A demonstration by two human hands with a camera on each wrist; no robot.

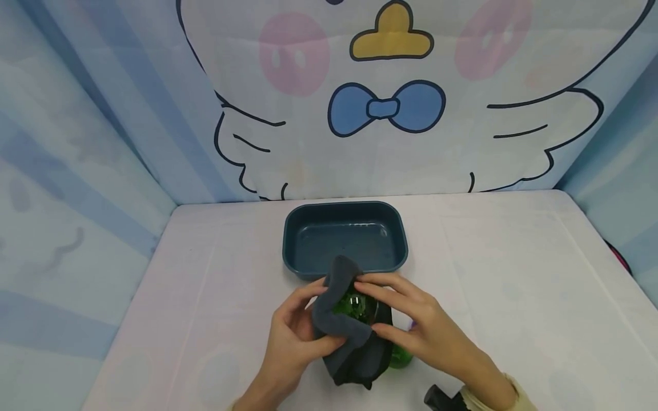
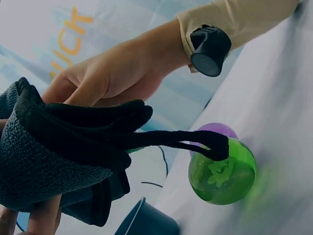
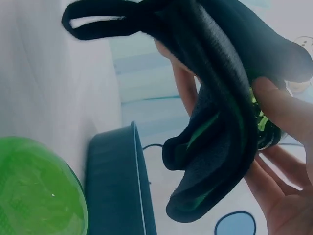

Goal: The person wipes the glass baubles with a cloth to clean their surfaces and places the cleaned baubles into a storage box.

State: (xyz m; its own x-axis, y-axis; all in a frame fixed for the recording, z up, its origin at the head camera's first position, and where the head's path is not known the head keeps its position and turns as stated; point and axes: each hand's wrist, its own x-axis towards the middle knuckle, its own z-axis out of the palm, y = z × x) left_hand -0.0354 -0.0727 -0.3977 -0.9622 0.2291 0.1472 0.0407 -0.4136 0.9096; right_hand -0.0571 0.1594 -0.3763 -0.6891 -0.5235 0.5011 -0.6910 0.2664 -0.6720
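A dark grey cloth (image 1: 341, 331) with a hanging loop (image 2: 215, 144) is folded around a glossy, see-through green object (image 1: 354, 305), whose full shape is hidden. My left hand (image 1: 290, 337) grips the cloth from the left, thumb in front and fingers behind. From the other side my right hand (image 1: 418, 314) pinches the green object, its fingertips also touching the cloth's edge. In the right wrist view the right thumb (image 3: 283, 105) lies against the green object. Below the cloth, a clear green ball (image 2: 222, 171) rests on the table with a purple ball (image 2: 217, 129) behind it.
Just beyond the hands stands a dark blue rectangular basin (image 1: 344, 208) on the white-covered table (image 1: 514, 285). A printed cloth backdrop (image 1: 385, 160) rises behind the table's far edge. A black camera (image 2: 210, 51) sits on the right wrist.
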